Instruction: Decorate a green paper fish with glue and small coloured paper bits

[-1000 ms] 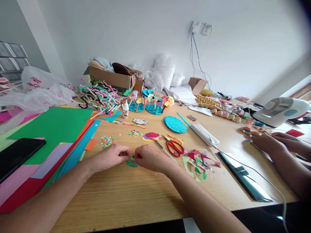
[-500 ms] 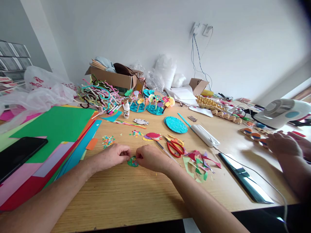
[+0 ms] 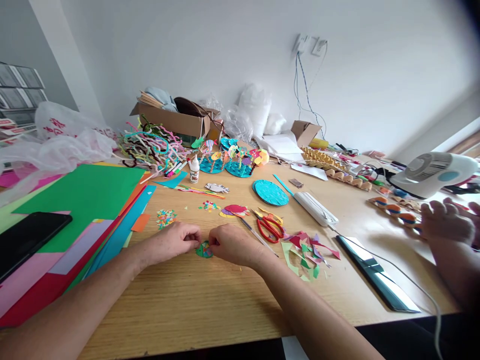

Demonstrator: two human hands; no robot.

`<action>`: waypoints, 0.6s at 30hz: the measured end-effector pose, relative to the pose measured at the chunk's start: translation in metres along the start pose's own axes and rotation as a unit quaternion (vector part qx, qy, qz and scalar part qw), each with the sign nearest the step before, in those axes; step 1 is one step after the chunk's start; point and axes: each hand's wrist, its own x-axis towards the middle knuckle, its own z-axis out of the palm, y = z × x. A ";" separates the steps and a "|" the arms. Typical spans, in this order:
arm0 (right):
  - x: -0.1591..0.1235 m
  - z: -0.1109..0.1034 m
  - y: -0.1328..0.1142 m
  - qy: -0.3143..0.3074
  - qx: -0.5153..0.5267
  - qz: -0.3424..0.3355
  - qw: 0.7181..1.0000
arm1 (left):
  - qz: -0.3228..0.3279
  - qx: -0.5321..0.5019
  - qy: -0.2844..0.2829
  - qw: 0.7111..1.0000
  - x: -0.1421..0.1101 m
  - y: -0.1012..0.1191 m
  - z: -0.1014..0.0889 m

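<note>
A small green paper fish (image 3: 204,249), patched with bits of coloured paper, lies on the wooden table between my hands. My left hand (image 3: 183,239) pinches at its upper left edge. Over its right side my right hand (image 3: 230,244) is closed, thumb and fingertips together; whatever is between them is hidden. Just beyond lie tiny paper bits in two piles, a larger one (image 3: 165,218) and a smaller one (image 3: 210,205). Red, yellow and purple paper ovals (image 3: 235,210) rest past my right hand, beside a thin pen-like stick (image 3: 255,232).
Red-handled scissors (image 3: 270,227) and paper scraps (image 3: 309,252) lie to the right, near a white power strip (image 3: 317,209) and a dark phone-like slab (image 3: 377,272). Coloured sheets (image 3: 84,192) cover the left. A glue bottle (image 3: 194,170) stands behind. Another person's hand (image 3: 446,222) is far right.
My hands and the paper fish stay almost in place. At the far right, the other person's hand has lifted and shifted right, away from the wavy cardboard strip.
</note>
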 end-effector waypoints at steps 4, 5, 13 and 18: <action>0.001 0.002 0.002 0.000 0.003 0.000 1.000 | -0.003 0.001 -0.001 1.000 0.000 0.001 -0.001; 0.002 0.003 0.003 0.000 0.004 0.000 1.000 | -0.004 0.001 -0.001 1.000 0.000 0.002 -0.001; -0.001 0.001 0.004 0.018 0.021 -0.002 1.000 | 0.001 0.007 0.000 1.000 0.000 0.000 -0.001; -0.005 -0.003 0.009 0.043 0.042 -0.014 0.998 | 0.006 0.007 -0.001 1.000 0.000 -0.001 -0.001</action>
